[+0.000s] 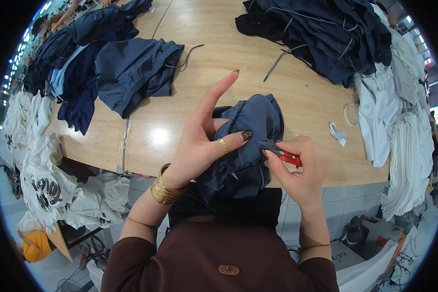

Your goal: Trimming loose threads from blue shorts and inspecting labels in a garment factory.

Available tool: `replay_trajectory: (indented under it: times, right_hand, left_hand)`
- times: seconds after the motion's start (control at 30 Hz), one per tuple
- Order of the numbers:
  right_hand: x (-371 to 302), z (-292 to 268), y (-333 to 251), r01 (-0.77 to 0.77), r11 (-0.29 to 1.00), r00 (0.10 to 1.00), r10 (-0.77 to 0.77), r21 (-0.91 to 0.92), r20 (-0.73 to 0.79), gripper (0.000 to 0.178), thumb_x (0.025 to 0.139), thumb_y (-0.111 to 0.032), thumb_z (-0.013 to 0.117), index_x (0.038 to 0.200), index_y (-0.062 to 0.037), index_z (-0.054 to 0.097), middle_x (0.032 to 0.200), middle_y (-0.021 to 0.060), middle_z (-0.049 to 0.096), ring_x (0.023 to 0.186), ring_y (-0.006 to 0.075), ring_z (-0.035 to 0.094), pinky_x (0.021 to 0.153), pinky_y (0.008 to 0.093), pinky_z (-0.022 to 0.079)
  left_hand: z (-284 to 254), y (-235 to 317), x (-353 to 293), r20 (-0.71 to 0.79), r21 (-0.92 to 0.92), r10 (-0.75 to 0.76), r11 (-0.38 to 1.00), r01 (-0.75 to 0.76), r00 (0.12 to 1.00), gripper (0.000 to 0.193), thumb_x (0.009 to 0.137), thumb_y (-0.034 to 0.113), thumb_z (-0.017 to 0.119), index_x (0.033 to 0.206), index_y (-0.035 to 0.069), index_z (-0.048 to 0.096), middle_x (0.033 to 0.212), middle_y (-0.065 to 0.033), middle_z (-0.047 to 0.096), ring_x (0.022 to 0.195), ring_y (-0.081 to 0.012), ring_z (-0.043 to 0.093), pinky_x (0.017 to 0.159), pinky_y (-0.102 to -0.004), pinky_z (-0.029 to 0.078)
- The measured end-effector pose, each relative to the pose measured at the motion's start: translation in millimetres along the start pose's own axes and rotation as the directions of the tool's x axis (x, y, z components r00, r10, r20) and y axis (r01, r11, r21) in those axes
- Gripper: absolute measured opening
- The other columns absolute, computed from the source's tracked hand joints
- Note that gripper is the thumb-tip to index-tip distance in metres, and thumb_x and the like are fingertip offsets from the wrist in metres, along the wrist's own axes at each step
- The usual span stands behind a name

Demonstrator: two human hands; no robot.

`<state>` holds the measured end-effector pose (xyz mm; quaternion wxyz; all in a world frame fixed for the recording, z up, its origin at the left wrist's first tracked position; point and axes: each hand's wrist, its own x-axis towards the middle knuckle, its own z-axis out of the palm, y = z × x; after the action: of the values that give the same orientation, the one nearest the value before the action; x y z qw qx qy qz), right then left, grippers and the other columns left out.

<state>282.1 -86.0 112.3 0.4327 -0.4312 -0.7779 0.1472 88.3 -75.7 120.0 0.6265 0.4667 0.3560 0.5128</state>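
Table [214, 58], pale wood, broad. Heap of dark garments [333, 44], far right on it, cords trailing. Garment in hand [265, 117], one, dark blue-grey with a gathered edge: held between the two hands at the table's near edge, its lower folds hanging past it. From where I stand, likely light, soft and limp, perhaps a little slippery, hardly fragile except to a blade; best taken at the gathered edge, where the bulk gives purchase. Left hand [197, 141], one, thumb pressed down on the cloth, index finger stretched clear; the fingers beneath are partly hidden. Right hand [304, 158], one, pinching the small cutter between thumb and fingers. Cutter [290, 159], one, red-handled, dark blades at the cloth; whether they touch it, I cannot tell.
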Motion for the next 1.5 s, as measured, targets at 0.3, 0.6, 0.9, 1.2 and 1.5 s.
replay_trajectory:
  times: [0.3,0.6,0.9,1.2,1.5]
  right_hand:
    - [4,-6,-6,0.031,0.998,0.997,-0.026,-0.063,0.072,0.022,0.066,-0.015,0.076,0.076,-0.0094,0.057,0.065,0.0011,0.056,0.054,0.0183,0.053,0.047,0.0276,0.039]
    - [11,-10,-2,0.017,0.996,0.998,-0.011,-0.083,0.065,0.02,0.066,-0.014,0.075,0.074,-0.0093,0.057,0.065,0.0012,0.057,0.055,0.0181,0.054,0.047,0.0274,0.039]
    - [13,-7,-14,0.026,0.996,0.995,-0.034,0.083,0.096,0.038,0.064,-0.015,0.077,0.099,-0.0091,0.062,0.072,0.003,0.056,0.053,0.0184,0.054,0.046,0.0285,0.041]
    - [-1,21,0,0.11,0.989,0.994,-0.112,0.099,0.011,0.025,0.062,0.007,0.063,0.083,-0.0045,0.062,0.062,0.0055,0.055,0.053,0.0206,0.055,0.045,0.0278,0.041]
    - [-7,7,15,-0.233,0.927,0.951,0.28,0.295,-0.13,0.005,0.082,0.0,0.051,0.078,-0.0024,0.049,0.067,0.0031,0.044,0.056,0.0091,0.038,0.05,0.0218,0.029]
  left_hand:
    - [1,2,-1,0.059,0.095,-0.035,0.995,0.03,0.998,0.083,0.074,-0.009,0.059,0.143,0.007,0.015,0.08,-0.0024,0.059,0.07,-0.0033,0.054,0.064,-0.016,0.043]
    - [0,1,7,0.05,0.095,-0.051,0.994,0.046,0.997,0.082,0.074,-0.009,0.058,0.143,0.009,0.017,0.075,-0.0013,0.059,0.067,-0.0028,0.052,0.062,-0.0156,0.041]
    - [-2,6,2,0.041,0.007,-0.089,0.996,0.089,0.995,0.081,0.077,-0.01,0.055,0.144,0.012,0.016,0.103,-0.0052,0.057,0.084,-0.0052,0.054,0.071,-0.0186,0.045]
    - [-16,-18,-1,0.207,-0.159,-0.101,0.978,0.135,0.973,0.077,0.078,-0.005,0.053,0.144,0.008,0.014,0.134,-0.0094,0.039,0.099,-0.0057,0.05,0.085,-0.0204,0.043]
    - [-28,-5,-3,-0.08,-0.313,-0.09,0.948,0.061,0.993,0.068,0.081,-0.006,0.05,0.142,0.01,0.023,0.098,-0.0066,0.061,0.081,-0.0075,0.06,0.073,-0.0205,0.049]
